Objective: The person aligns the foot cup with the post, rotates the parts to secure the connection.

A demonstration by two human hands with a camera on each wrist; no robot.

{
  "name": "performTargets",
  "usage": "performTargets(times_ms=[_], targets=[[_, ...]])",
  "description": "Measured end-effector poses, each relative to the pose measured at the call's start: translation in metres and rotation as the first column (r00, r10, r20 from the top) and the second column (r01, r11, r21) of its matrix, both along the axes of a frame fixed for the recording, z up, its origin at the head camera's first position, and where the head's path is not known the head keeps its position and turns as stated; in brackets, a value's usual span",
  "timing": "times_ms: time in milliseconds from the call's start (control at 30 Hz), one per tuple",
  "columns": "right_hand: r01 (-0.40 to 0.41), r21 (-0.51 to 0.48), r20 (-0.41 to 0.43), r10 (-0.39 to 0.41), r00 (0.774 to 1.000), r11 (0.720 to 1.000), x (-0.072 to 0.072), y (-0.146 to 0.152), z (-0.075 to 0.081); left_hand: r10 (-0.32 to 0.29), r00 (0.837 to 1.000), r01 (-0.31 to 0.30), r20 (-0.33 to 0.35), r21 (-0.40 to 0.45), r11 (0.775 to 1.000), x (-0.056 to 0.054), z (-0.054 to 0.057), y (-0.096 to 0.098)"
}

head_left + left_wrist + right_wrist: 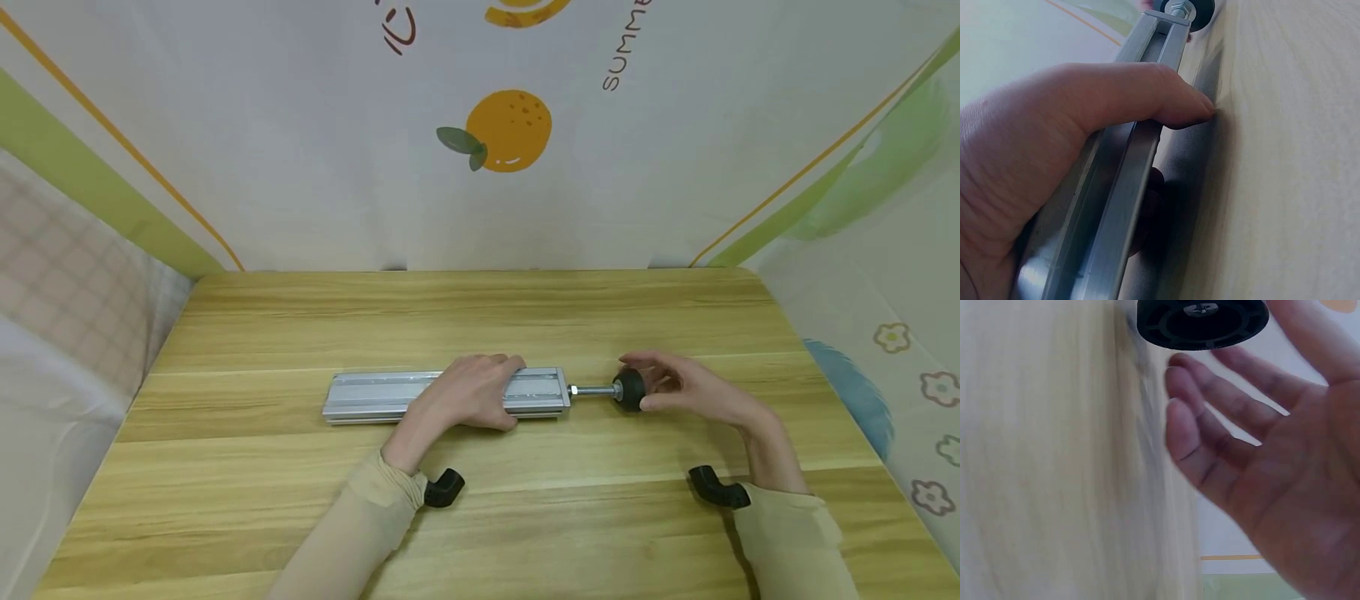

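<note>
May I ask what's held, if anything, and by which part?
Left grip: metal bar, by its long sides; right grip: unclear whether holding the black foot.

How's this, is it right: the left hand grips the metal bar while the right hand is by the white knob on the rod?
Not quite: the knob on the rod by the right hand is black, as the head view shows; the left hand grips the metal bar.

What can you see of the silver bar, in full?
The silver bar is long, straight and metallic-looking, with lengthwise grooves and a plate on its right end. A threaded rod links that end to a black foot. It runs crosswise over the wooden table, contact unclear. The left hand grips it near its middle.
</note>
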State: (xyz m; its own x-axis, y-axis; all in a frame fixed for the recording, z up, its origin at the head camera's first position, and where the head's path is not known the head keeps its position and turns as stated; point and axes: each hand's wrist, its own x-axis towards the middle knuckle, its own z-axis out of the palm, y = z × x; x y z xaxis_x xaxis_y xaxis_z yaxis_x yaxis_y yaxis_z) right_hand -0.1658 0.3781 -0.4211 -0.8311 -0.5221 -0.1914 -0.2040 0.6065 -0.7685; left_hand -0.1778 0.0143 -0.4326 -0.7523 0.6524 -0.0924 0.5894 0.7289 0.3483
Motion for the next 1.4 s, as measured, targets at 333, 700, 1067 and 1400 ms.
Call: performTargets(times_ms=[333,700,1067,1400], targets=[[0.017,-0.059,-0.025,-0.019,1.000,0.998,-0.004,-0.009,-0.005,0.000,1.000,0.000,0.005,0.002,1.000,0.000,-0.001,0.000],[-0.007,0.077,-0.054,0.012,0.998,0.997,-0.001,-0.004,0.002,-0.005,1.000,0.005,0.000,0.006,1.000,0.000,-0.001,-0.001],[0.019,-0.065,-0.006,-0.019,1.000,0.998,-0.003,-0.008,0.001,-0.007,1.000,0.007,-0.013,0.009,1.000,-0.001,-0.002,-0.001],[0.018,-0.005,-0.077,-0.019,0.997,1.000,-0.001,-0.008,0.002,-0.008,1.000,0.008,-0.015,0.006,1.000,0.000,-0.001,-0.001]])
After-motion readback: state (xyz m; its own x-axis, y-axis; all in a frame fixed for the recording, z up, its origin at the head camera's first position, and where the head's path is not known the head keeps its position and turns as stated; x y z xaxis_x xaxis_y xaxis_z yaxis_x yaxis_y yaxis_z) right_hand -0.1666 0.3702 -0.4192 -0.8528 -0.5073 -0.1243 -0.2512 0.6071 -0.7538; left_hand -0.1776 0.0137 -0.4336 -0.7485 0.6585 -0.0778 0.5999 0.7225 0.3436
